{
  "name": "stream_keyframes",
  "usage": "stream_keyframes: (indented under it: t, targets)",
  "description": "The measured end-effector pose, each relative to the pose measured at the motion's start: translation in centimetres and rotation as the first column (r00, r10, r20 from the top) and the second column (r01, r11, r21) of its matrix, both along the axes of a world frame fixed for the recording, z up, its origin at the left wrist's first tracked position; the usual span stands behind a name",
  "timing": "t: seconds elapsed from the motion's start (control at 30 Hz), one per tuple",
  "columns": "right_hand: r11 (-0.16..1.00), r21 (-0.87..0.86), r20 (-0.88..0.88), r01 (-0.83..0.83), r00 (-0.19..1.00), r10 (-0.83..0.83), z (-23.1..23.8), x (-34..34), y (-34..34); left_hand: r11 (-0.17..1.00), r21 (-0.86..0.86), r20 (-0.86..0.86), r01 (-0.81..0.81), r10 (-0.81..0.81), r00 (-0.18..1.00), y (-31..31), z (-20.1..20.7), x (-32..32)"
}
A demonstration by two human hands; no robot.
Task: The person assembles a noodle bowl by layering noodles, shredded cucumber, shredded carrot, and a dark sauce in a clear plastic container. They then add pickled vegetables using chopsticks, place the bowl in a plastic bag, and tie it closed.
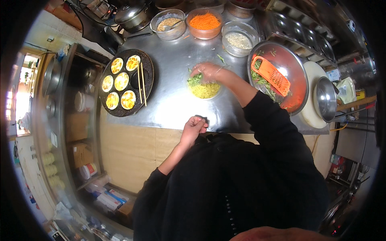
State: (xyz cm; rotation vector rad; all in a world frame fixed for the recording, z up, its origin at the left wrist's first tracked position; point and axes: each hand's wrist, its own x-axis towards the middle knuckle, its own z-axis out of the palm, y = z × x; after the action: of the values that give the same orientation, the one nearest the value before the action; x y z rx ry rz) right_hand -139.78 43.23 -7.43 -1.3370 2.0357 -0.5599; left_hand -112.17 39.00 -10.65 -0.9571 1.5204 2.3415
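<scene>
My right hand (pixel 208 73), in a clear plastic glove, reaches over a round heap of yellow shreds (pixel 206 91) on the steel table. Its fingers are bent down onto green vegetable shreds (pixel 195 80) at the heap's far left side. The dish under the heap is hard to make out. My left hand (pixel 194 127) is bare and curled closed at the table's front edge. A small dark patch shows by its fingertips; whether it is held cannot be told. To the left sits a round black pan (pixel 150 76) with several egg-filled hollows and a pair of wooden chopsticks (pixel 142 84) across it.
Along the back stand bowls of chopped nuts (pixel 169 24), orange shreds (pixel 204 21) and pale shreds (pixel 238 40). At right, a large steel bowl (pixel 299 76) holds greens and an orange grater (pixel 271 75). Beyond it, a smaller steel bowl (pixel 325 99) rests on a white round board (pixel 309 114).
</scene>
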Motion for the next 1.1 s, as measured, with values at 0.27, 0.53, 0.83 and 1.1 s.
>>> stream_keyframes:
  t: [0.27,0.53,0.83,1.1]
  targets:
    - [0.851,-0.252,0.324,0.460,0.869,-0.374,5.6,-2.5,9.6,0.995,-0.070,-0.089,-0.072,0.066,0.994,-1.2,-0.5,-1.0]
    - [0.673,-0.090,-0.083,0.735,0.668,-0.740,2.9,-0.8,21.6,0.219,-0.946,-0.314,-0.239,-0.441,0.841,-5.8,2.0,-10.8]
    - [0.656,0.396,-0.334,0.643,0.766,-0.549,2.1,-1.6,27.3,0.021,-0.999,0.016,0.028,-0.450,0.893,-5.4,2.5,-14.0]
    - [0.470,0.205,-0.069,0.858,0.492,-0.868,-1.0,-2.2,22.4,0.138,-0.990,-0.083,-0.028,-0.411,0.908,-4.6,3.2,-9.8]
